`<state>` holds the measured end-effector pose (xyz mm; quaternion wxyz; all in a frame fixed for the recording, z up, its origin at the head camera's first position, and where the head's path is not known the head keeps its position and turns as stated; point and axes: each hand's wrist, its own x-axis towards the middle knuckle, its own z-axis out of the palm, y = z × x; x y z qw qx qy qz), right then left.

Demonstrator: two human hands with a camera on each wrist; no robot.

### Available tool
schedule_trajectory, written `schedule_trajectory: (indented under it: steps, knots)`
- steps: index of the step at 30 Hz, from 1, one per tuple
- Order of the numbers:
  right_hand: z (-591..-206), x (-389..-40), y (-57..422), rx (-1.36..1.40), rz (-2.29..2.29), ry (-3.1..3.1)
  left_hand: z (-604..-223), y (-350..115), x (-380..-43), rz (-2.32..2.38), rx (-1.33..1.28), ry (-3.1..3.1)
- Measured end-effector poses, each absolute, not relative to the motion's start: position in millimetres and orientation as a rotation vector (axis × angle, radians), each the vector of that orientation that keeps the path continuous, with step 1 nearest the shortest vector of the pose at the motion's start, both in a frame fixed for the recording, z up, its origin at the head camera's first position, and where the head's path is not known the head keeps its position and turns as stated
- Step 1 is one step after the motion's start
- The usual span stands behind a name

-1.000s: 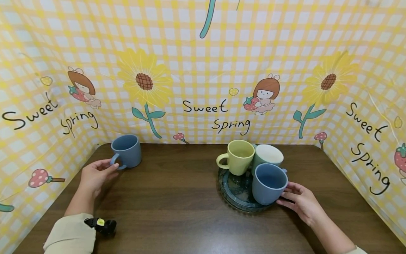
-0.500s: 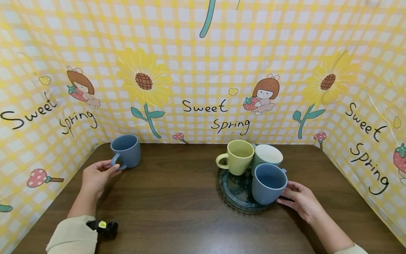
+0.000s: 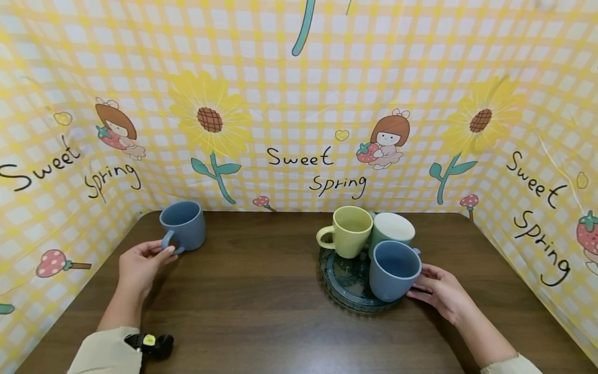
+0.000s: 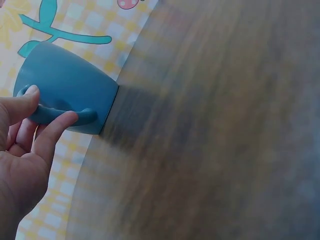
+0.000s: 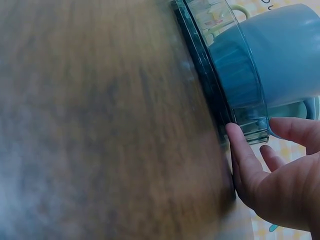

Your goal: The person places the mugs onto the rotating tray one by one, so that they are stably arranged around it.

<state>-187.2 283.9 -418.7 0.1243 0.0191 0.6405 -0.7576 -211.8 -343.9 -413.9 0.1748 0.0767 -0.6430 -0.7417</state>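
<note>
At the back left of the table, my left hand pinches the handle of a blue mug between thumb and fingers. In the left wrist view that mug stands with its base close to the wood. My right hand touches the outer wall of a round, dark glass tray with its fingers spread and nearly straight. Three mugs stand upright in the tray: a yellow mug, a pale green mug partly hidden, and a second blue mug nearest the right hand.
A dark wooden table lies under everything. Yellow checked cloth with printed flowers and words rises along its back and both sides. On the left wrist sits a small black camera.
The left hand and its blue mug have come slightly nearer. The head view has shifted a little. The right hand and the tray with its mugs stay in place.
</note>
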Motion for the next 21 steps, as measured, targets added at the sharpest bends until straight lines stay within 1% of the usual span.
schedule_trajectory:
  steps: [11,21]
  knots:
    - [-418.9,-187.0,284.4,0.057,-2.241,1.857,-416.1,-341.6,-206.5,-2.119,0.222,-1.781]
    - [-420.6,-184.7,282.1,0.044,-2.252,1.884,-415.4,-341.4,-198.4,-2.162,0.167,-1.747]
